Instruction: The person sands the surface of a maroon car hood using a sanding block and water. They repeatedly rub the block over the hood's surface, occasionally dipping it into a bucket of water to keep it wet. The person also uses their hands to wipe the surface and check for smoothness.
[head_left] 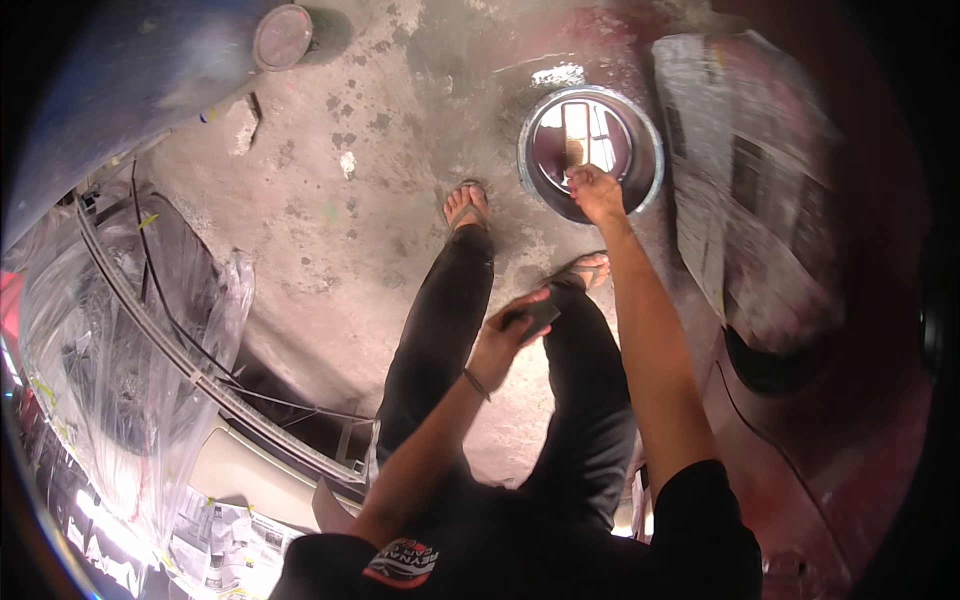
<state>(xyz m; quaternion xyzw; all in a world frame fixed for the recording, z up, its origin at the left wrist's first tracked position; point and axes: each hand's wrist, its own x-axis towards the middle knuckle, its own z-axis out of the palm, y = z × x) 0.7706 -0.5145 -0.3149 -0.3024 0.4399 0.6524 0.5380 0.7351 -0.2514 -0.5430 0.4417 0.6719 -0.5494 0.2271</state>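
My left hand [505, 328] is closed around a small dark grey block [541, 316] that looks like a sanding block, held in front of my legs. My right hand [596, 192] reaches over the near rim of a round bucket [651, 150] on the floor. Its fingers are curled together, and whatever they may hold cannot be made out. Inside the bucket the liquid [548, 150] shines with bright reflections, among them a pale rectangular outline just beyond my fingertips.
A lidded can [283, 38] stands at the far left. Newspaper-covered panels [745, 180] are on the right, near a dark red surface [850, 440]. Clear plastic sheeting [120, 330] and a long curved strip [150, 320] lie left. My sandalled feet [466, 205] are on the stained floor.
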